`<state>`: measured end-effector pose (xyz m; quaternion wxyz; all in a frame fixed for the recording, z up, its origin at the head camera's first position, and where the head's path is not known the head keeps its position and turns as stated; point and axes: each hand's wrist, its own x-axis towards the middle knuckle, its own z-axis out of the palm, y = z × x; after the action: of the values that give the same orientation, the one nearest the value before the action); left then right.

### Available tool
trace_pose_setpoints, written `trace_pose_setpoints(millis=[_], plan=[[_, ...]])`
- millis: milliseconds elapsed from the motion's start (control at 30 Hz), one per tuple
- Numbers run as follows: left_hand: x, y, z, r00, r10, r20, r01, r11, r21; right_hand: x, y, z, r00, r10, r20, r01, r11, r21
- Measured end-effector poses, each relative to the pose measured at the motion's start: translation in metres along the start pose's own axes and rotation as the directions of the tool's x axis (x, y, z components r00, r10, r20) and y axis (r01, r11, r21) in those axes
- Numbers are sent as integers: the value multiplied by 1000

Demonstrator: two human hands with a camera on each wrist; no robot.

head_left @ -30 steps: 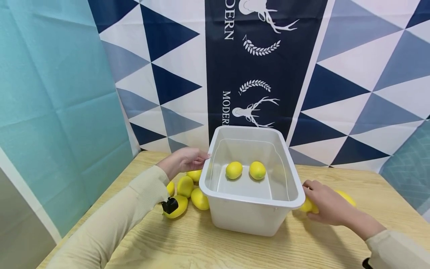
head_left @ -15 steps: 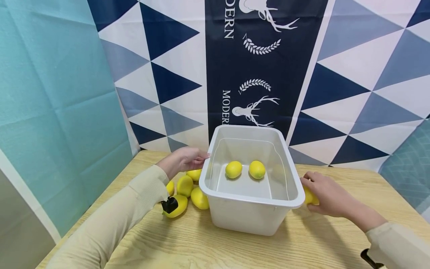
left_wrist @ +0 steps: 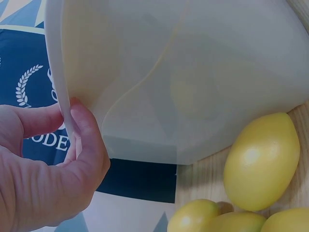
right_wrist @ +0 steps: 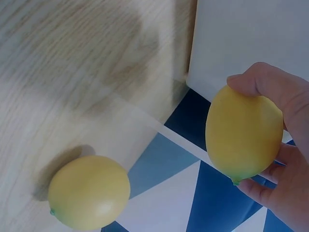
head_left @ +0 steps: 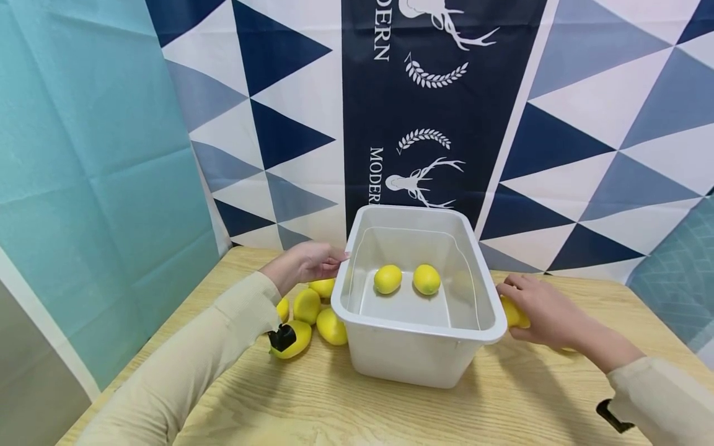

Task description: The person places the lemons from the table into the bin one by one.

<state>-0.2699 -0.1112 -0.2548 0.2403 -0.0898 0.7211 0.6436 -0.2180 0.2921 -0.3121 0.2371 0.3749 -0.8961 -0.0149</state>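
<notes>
A pale grey plastic bin (head_left: pixel 404 353) stands on the table with two lemons inside, a left one (head_left: pixel 387 279) and a right one (head_left: pixel 426 280). My left hand (head_left: pixel 313 262) pinches the bin's left rim between thumb and fingers; the left wrist view shows this grip closely. On the bin's right side my right hand (head_left: pixel 543 310) holds a lemon (right_wrist: pixel 244 133), its thumb over one end and fingers around the far side. That lemon is beside the bin's outer wall, near rim height. A second lemon (right_wrist: pixel 89 192) rests on the table below it.
Several lemons (head_left: pixel 332 327) lie on the wooden table (head_left: pixel 334 409) left of the bin, partly under my left wrist. A patterned cloth (head_left: pixel 290 136) hangs right behind the bin. Teal cloth (head_left: pixel 111 186) hangs along the left side.
My right hand has lifted a lemon from the table and risen slightly beside the bin. My left hand stays on the rim, and the bin and its two lemons have not moved.
</notes>
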Motion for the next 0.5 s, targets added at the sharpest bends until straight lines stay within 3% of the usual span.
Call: trace_pose_setpoints(millis=[500], plan=[[1,1,-1,1000,-5,2,5,1000,-12,8,3,-9,998,34,52,-35,999,3]])
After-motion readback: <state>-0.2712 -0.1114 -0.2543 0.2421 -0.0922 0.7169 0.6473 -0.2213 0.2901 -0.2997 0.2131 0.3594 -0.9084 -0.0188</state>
